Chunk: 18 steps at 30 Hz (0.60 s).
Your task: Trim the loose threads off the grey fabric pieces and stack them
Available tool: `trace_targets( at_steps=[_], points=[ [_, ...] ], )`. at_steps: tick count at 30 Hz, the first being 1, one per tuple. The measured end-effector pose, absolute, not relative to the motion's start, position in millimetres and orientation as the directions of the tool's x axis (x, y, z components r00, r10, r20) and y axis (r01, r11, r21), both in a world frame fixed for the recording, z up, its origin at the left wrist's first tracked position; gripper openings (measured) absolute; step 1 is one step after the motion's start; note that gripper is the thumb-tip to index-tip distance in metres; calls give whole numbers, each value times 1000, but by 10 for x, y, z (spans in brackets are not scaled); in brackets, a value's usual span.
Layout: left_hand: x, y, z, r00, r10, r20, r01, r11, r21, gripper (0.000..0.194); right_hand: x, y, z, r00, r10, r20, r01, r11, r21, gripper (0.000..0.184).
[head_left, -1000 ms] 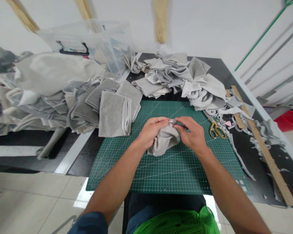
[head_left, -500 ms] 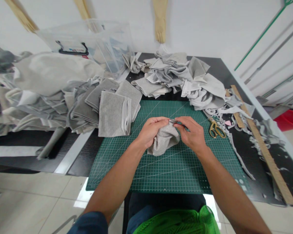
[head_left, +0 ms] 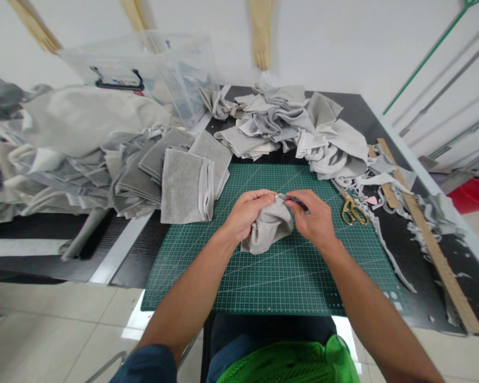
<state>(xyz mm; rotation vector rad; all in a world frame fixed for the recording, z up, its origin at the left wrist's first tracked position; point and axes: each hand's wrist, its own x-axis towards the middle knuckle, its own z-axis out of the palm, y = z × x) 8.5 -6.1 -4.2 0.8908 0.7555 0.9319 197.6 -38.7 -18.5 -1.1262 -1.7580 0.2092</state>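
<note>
Green mat beneath both grips; left hand pinches grey cloth shut, right hand closes on a small tool (type unclear); tension the edge between.

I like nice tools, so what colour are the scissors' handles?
The scissors' handles are gold, seen best in the head view.

1. Pale grey, softly mottled, on the bunched cloth in the left hand!
2. Dark grey on the small tool at the right hand.
3. Under both, white grid and diagonals across the green cutting mat.
4. Right of the right hand, gold scissor handles; farther right, a tan ruler.
</note>
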Motion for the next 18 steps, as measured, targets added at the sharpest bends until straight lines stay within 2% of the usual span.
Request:
trace_targets(
  at_steps=[3, 5, 8, 11, 15, 18],
  points=[
    [83, -54, -41, 390, 908, -153, -335, 294, 895, 21, 1959, -385, -206, 98, 852, 514, 502, 404, -765, 21],
    [83, -52, -39, 381, 914, -142, -331, 278, 902, 22, 1956, -374, -205, 126, 910, 395, 383, 322, -866, 32],
    [83, -58, -30, 362, 925, -117, -334, 246, 910, 23, 1968, -361, -170, -19, 970, 243, 323, 236, -917, 44],
    [61, -70, -5, 367, 925, -103, -328, 233, 915, 28, 1984, -361, -134, -116, 983, 140, 335, 171, -927, 39],
    [-36, -53, 27, 480, 876, -52, -175, 154, 973, 46, 1986, -355, -147, 13, 988, 152, 169, 148, -974, 40],
    [-155, 3, 21, 599, 796, -86, 72, 53, 996, 32, 1983, -319, -189, 185, 956, 226, 107, 208, -972, 39]
  ],
)
